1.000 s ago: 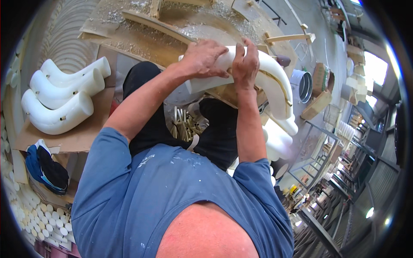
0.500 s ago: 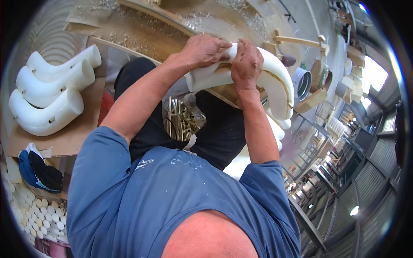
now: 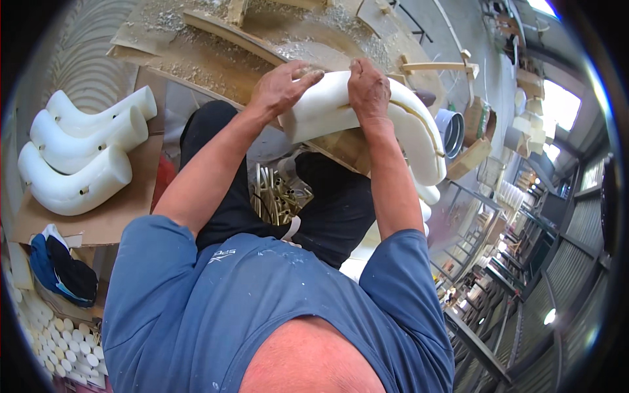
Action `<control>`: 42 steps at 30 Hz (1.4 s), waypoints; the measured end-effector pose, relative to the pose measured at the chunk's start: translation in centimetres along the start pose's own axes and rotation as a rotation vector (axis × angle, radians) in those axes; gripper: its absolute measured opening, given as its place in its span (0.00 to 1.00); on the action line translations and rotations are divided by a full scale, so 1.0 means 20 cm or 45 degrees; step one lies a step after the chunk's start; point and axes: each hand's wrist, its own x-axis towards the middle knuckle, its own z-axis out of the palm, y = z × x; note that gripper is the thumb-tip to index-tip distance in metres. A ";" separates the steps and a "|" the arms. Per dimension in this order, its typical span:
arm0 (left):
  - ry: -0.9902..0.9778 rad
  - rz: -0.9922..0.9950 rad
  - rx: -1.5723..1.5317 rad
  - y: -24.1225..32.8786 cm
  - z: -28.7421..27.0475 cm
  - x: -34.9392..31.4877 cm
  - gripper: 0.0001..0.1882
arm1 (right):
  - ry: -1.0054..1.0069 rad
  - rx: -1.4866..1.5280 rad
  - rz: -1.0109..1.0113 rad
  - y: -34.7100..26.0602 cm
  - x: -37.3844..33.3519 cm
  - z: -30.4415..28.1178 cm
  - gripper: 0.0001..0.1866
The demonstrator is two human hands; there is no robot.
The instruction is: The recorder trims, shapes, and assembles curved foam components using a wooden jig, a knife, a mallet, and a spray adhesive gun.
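Note:
A thick white curved piece (image 3: 321, 108), like a tube bend, lies across the bench edge in front of me. A narrow yellow-brown strip runs along its seam. My right hand (image 3: 369, 92) is closed over the middle of this bend, fingers curled over its far side. My left hand (image 3: 283, 90) is at the upper left end of the same piece, thumb apart from the fingers, with nothing visible in it. Whether its fingertips touch the far side is hidden. Between my knees sits a heap of short brass-coloured tubes (image 3: 278, 190).
On a brown cardboard surface (image 3: 141, 190) at left stand several white tube bends (image 3: 82, 187). Dark cloth (image 3: 65, 268) hangs below. The wooden bench (image 3: 196, 56) is strewn with shavings. Grey metal ring (image 3: 451, 131) and wooden boxes (image 3: 475, 154) lie to the right; white discs (image 3: 72, 340) at lower left.
My left hand has moved back leftward, away from the right hand, its fingers now loosened. The right hand stays closed on the bend, and the whole view has shifted slightly.

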 end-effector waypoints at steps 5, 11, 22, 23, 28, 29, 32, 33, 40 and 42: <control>0.508 0.017 0.172 -0.09 0.08 -0.03 0.31 | 0.048 0.081 -0.105 -0.04 -0.01 0.05 0.13; 0.373 -0.177 0.188 -0.01 0.09 0.06 0.31 | 0.131 0.114 -0.023 -0.03 0.10 0.10 0.13; -0.229 -0.180 -0.029 0.06 0.03 0.06 0.30 | 0.570 0.931 0.957 0.21 -0.76 0.01 0.28; -0.423 -0.230 -0.110 0.16 0.04 0.05 0.32 | 0.640 1.049 0.929 0.20 -0.83 0.13 0.33; -0.322 -0.134 -0.297 0.26 0.17 -0.18 0.40 | 0.653 2.083 0.855 0.03 -0.69 0.01 0.43; -0.331 -0.147 -0.387 0.27 0.17 -0.20 0.40 | 0.529 2.069 0.863 0.05 -0.67 -0.02 0.43; -0.418 -0.193 -0.537 0.32 0.14 -0.24 0.38 | 0.331 2.149 0.875 0.01 -0.67 -0.14 0.43; -0.499 -0.236 -0.618 0.33 0.13 -0.27 0.38 | 0.245 2.223 0.894 -0.03 -0.68 -0.19 0.43; -0.345 -0.122 -0.411 0.47 0.11 -0.50 0.36 | 0.317 2.335 0.701 -0.07 -0.80 -0.14 0.41; -0.351 0.252 -0.102 0.37 0.02 -0.52 0.35 | 0.276 2.219 0.555 -0.08 -0.82 -0.09 0.40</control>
